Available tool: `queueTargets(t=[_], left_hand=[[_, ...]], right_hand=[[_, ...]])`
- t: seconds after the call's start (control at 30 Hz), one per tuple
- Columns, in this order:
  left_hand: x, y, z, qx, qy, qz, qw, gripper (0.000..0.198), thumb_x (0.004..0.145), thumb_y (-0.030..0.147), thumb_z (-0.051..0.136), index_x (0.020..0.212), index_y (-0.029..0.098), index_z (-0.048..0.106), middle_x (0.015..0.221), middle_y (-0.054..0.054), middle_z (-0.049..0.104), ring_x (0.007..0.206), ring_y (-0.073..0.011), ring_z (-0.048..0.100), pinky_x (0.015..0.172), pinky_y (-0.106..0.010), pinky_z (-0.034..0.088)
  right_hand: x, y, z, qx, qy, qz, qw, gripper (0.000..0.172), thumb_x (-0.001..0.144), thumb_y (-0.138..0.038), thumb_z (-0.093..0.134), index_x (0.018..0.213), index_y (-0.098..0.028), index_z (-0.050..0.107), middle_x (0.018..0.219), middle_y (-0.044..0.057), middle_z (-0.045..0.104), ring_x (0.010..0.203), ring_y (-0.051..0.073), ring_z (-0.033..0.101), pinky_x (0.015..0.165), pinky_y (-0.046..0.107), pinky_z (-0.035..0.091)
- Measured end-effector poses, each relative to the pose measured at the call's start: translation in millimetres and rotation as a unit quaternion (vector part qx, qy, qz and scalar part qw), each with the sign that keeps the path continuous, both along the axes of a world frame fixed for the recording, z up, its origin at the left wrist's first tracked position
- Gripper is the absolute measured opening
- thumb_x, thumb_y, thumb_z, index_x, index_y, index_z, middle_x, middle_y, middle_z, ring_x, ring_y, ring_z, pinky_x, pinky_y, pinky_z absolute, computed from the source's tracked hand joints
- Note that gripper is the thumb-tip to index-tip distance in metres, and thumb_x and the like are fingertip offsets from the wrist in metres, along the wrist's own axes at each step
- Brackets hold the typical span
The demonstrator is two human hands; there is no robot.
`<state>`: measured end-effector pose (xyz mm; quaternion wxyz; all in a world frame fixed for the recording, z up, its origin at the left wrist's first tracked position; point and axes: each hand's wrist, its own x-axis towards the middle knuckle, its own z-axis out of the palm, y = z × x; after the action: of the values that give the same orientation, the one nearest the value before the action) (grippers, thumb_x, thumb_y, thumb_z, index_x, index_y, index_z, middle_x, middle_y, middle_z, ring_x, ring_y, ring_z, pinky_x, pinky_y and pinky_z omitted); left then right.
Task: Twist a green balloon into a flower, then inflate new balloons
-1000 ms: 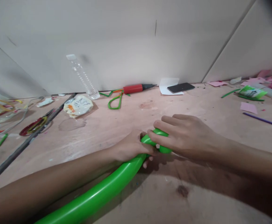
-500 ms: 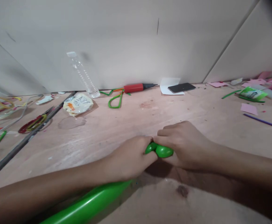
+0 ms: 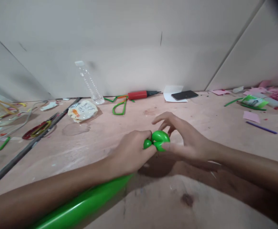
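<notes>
A long green modelling balloon [image 3: 88, 203] runs from the lower left edge, under my left forearm, into my left hand. My left hand [image 3: 131, 152] is closed round it, thumb and forefinger pinching where it is twisted. Beyond that pinch a folded loop of the balloon and a small round bubble show between my hands. My right hand [image 3: 188, 136] is open beside the loop, its fingers spread and arched above the table. Its thumb touches the loop's right end. What lies inside my left palm is hidden.
Along the wall stand or lie a clear plastic bottle [image 3: 91, 84], a red balloon pump [image 3: 139, 95], and a dark phone [image 3: 184, 95] on white paper. Scissors [image 3: 39, 128] and a crumpled wrapper [image 3: 82, 110] are at left. Pink scraps [image 3: 251, 116] and a purple stick [image 3: 261, 127] lie right.
My right hand has loosened from the balloon and spread its fingers. The folded loop now shows more fully beside my left hand, which keeps its hold. The view has shifted slightly.
</notes>
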<state>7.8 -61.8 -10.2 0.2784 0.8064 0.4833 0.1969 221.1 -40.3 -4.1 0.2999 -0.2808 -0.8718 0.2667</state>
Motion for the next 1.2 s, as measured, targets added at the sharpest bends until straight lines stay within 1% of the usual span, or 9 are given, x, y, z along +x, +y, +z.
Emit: queueTargets(t=[0.13, 0.27, 0.37, 0.57, 0.77, 0.9, 1.03, 1.1, 1.2], left_hand=[[-0.9, 9.3, -13.4, -0.213, -0.155, 0.004, 0.965, 0.011, 0.077, 0.022, 0.053, 0.083, 0.017, 0.06, 0.062, 0.002, 0.06, 0.054, -0.015, 0.059, 0.05, -0.025, 0.041], [0.8, 8.1, -16.3, -0.262, -0.21, -0.001, 0.942, 0.011, 0.075, 0.021, 0.055, 0.084, 0.017, 0.059, 0.064, 0.004, 0.059, 0.053, -0.0126, 0.058, 0.05, -0.023, 0.043], [0.7, 7.8, -11.6, -0.207, -0.17, 0.006, 0.963, 0.008, 0.077, 0.023, 0.055, 0.082, 0.018, 0.058, 0.066, 0.002, 0.061, 0.057, -0.014, 0.059, 0.053, -0.024, 0.043], [-0.5, 2.0, -8.5, 0.072, 0.046, -0.007, 0.996, 0.005, 0.075, 0.023, 0.059, 0.071, 0.02, 0.057, 0.067, -0.001, 0.061, 0.063, -0.0174, 0.052, 0.057, -0.028, 0.027], [-1.3, -7.0, -10.1, 0.143, 0.074, -0.026, 0.987, 0.006, 0.078, 0.026, 0.062, 0.077, 0.02, 0.061, 0.069, -0.002, 0.063, 0.064, -0.0186, 0.054, 0.06, -0.029, 0.03], [0.0, 3.6, -12.0, -0.064, -0.11, -0.019, 0.992, 0.01, 0.078, 0.022, 0.057, 0.068, 0.019, 0.056, 0.062, 0.002, 0.059, 0.058, -0.0136, 0.054, 0.057, -0.025, 0.037], [1.2, 16.7, -21.6, -0.321, -0.301, 0.003, 0.898, 0.008, 0.073, 0.024, 0.061, 0.074, 0.016, 0.059, 0.058, 0.002, 0.06, 0.049, -0.0122, 0.056, 0.052, -0.025, 0.045], [1.6, 18.4, -25.3, -0.363, -0.333, 0.002, 0.87, 0.01, 0.07, 0.023, 0.063, 0.076, 0.015, 0.06, 0.057, 0.002, 0.06, 0.048, -0.0119, 0.056, 0.05, -0.024, 0.046], [1.5, 16.3, -28.5, -0.347, -0.335, -0.013, 0.876, 0.009, 0.075, 0.022, 0.065, 0.077, 0.015, 0.061, 0.058, 0.003, 0.062, 0.049, -0.0105, 0.058, 0.05, -0.022, 0.046]], right_hand=[[3.7, -0.7, 3.7, 0.233, -0.145, 0.055, 0.96, 0.051, 0.081, -0.015, 0.063, 0.13, -0.021, 0.051, 0.133, 0.012, 0.058, 0.117, 0.026, 0.057, 0.092, 0.041, 0.049], [2.7, -0.8, 1.2, 0.206, -0.155, 0.024, 0.966, 0.037, 0.079, -0.011, 0.058, 0.115, -0.021, 0.058, 0.117, 0.009, 0.064, 0.101, 0.021, 0.061, 0.084, 0.035, 0.049], [2.3, 1.5, -1.7, 0.168, -0.1, 0.018, 0.981, 0.031, 0.075, -0.01, 0.059, 0.104, -0.02, 0.061, 0.109, 0.006, 0.065, 0.093, 0.018, 0.06, 0.077, 0.03, 0.047], [-1.8, 8.3, -2.0, -0.119, -0.066, -0.043, 0.99, 0.003, 0.075, -0.02, 0.06, 0.073, -0.018, 0.062, 0.063, -0.004, 0.056, 0.06, 0.013, 0.051, 0.057, 0.025, 0.039], [-6.6, 11.5, -11.4, -0.398, -0.028, -0.007, 0.917, 0.027, 0.083, -0.035, 0.053, 0.067, -0.017, 0.064, 0.057, 0.0, 0.058, 0.051, 0.015, 0.054, 0.05, 0.028, 0.043], [-5.3, 5.9, -12.0, -0.262, -0.005, -0.042, 0.964, 0.036, 0.097, -0.04, 0.048, 0.079, -0.016, 0.069, 0.074, 0.004, 0.069, 0.07, 0.019, 0.063, 0.068, 0.032, 0.049], [-2.4, -0.4, -6.6, -0.05, 0.002, -0.046, 0.998, 0.034, 0.092, -0.035, 0.066, 0.123, -0.023, 0.064, 0.119, 0.007, 0.068, 0.098, 0.021, 0.062, 0.083, 0.034, 0.048], [-2.7, -0.6, -5.3, -0.058, -0.019, -0.028, 0.998, 0.026, 0.09, -0.034, 0.068, 0.112, -0.021, 0.068, 0.106, 0.005, 0.07, 0.086, 0.018, 0.062, 0.074, 0.031, 0.047], [-5.4, 2.6, -7.6, -0.16, -0.005, -0.065, 0.985, 0.025, 0.097, -0.04, 0.058, 0.094, -0.018, 0.069, 0.083, 0.003, 0.068, 0.069, 0.015, 0.058, 0.061, 0.028, 0.045]])
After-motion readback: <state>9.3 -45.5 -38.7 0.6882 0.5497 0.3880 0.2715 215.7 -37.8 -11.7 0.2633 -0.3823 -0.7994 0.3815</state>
